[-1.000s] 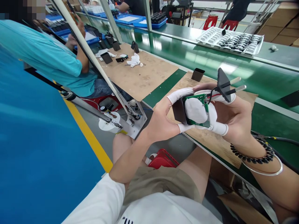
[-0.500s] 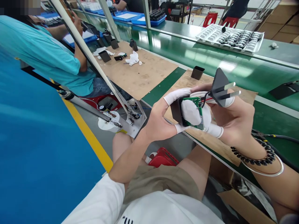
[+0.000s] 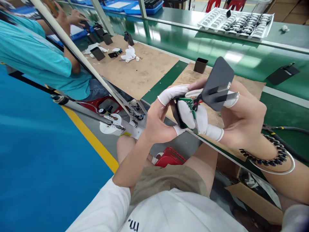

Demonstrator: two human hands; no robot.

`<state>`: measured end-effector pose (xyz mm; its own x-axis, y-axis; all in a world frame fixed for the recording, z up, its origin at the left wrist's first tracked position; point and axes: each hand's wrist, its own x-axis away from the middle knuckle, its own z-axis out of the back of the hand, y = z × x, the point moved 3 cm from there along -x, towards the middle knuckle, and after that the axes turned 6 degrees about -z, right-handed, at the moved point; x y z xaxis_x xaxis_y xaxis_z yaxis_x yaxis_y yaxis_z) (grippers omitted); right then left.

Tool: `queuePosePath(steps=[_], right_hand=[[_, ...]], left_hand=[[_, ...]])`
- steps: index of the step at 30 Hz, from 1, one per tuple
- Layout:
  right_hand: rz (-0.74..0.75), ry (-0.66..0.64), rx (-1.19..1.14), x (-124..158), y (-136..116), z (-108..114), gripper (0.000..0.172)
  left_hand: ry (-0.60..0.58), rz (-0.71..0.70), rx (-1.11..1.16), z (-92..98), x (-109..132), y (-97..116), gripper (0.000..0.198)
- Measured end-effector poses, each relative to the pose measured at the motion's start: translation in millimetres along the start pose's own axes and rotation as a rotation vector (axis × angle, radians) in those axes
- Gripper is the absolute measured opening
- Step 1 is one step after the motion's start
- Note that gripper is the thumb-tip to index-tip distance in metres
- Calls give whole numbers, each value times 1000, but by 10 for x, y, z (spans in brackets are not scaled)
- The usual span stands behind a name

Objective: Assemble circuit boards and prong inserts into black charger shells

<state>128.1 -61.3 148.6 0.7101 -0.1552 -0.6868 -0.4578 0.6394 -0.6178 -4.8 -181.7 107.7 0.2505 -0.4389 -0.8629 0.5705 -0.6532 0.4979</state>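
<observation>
White finger covers are on several fingers of both hands. My left hand (image 3: 161, 117) is wrapped round a black housing (image 3: 177, 112), which faces to the right. My right hand (image 3: 238, 119) grips a green circuit board (image 3: 193, 111) at the housing's opening, the board partly inside. Thin wires run from the board to a black plug plate (image 3: 218, 82) with metal prongs, which rests by the right fingers. A finger cover hides much of the board.
Brown sheets (image 3: 154, 69) lie on the green bench. An upright black housing (image 3: 200, 65) stands behind my hands, pliers (image 3: 269, 129) lie at the right. A white tray (image 3: 202, 24) of parts is further back. A person in a turquoise shirt (image 3: 38, 61) sits at the left.
The board has gone deeper into the housing, and both hands have shifted slightly left. The plug plate has turned and shows more of its flat face. The view has shifted a little.
</observation>
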Motion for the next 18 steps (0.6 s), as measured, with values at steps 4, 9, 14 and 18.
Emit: queuePosePath(steps=[4,9,14,18], right_hand=[[-79,-19,14,-40,-42,-20,49],[-443,-62,-109,-42,136,-27,60],[-689,-42,-229,-20,476,73,49],[-544,-32,-255,-109,593,171,38]], left_hand=[[2,106,10,-13,22,-67,68],[-18,480,224,-105,153,-361,82],[-22,764,545,-250,357,-567,68],[-89,808,729,-299,403,-554,65]])
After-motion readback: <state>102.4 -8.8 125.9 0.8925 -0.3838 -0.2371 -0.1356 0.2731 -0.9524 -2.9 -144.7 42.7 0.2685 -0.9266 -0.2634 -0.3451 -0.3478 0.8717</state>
